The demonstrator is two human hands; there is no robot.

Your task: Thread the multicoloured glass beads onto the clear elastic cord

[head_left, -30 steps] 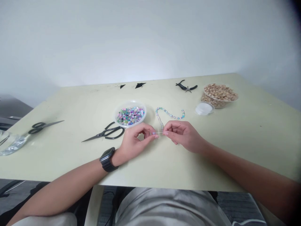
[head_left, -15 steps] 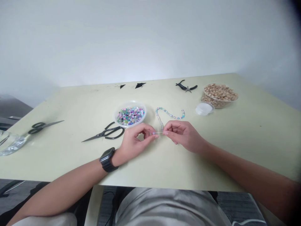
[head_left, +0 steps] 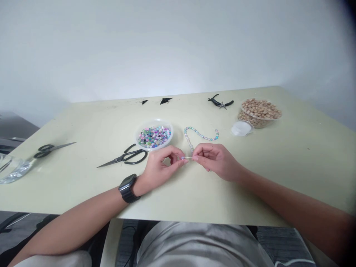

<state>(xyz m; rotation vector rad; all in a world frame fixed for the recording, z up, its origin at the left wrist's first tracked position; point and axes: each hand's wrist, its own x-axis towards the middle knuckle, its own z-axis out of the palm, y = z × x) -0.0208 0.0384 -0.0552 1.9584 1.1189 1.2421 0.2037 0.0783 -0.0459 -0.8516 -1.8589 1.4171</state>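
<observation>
1. The left grip (head_left: 162, 167) is narrow, thumb and forefinger pinching a bead (head_left: 182, 158); the right grip (head_left: 218, 161), just beside it, pinches a pale thread (head_left: 188, 157) that spans the gap between them.
2. The strand (head_left: 204, 137) lies on the counter (head_left: 280, 155) just beyond the right grip, one end running in behind its fingers; whether it joins the thread there is hidden.
3. The bowl (head_left: 157, 122) of loose beads (head_left: 154, 136) stands just beyond the left grip, with scissors (head_left: 119, 159) to that grip's left.
4. Well beyond the right grip lie the pliers (head_left: 214, 101).
5. The step in hand looks like stringing this bead; whether the thread is through its hole is too small to tell.
6. The next move seems to call for a steady left pinch, the thread kept straight, and the bead slid toward the right grip.
</observation>
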